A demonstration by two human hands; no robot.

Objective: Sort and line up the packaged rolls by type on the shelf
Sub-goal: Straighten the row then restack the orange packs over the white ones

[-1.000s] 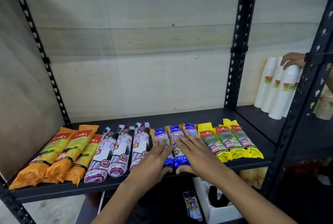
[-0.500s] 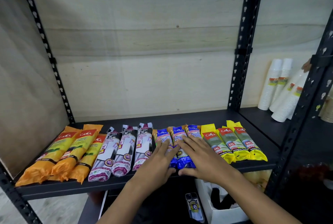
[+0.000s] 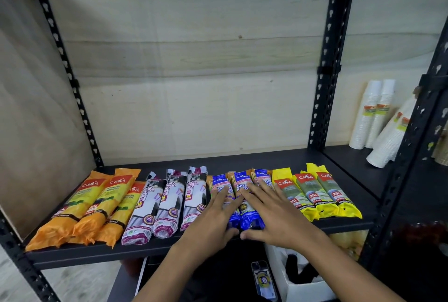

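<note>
Four groups of packaged rolls lie side by side along the front of the black shelf (image 3: 242, 159): orange rolls (image 3: 97, 201) at the left, then white rolls (image 3: 169, 198), blue rolls (image 3: 242, 180) and yellow rolls (image 3: 315, 195). The left hand (image 3: 211, 224) and right hand (image 3: 274, 219) both rest flat on the blue rolls, fingers (image 3: 254, 190) straight and slightly spread, gripping nothing. Stacks of white cups (image 3: 378, 112) lean on the neighbouring shelf to the right.

Pale plywood panels (image 3: 194, 71) are backing the dark shelf (image 3: 286, 157), black perforated uprights (image 3: 327, 59) are standing at its rear corners, and pale floor (image 3: 80, 282) is showing below-left.
</note>
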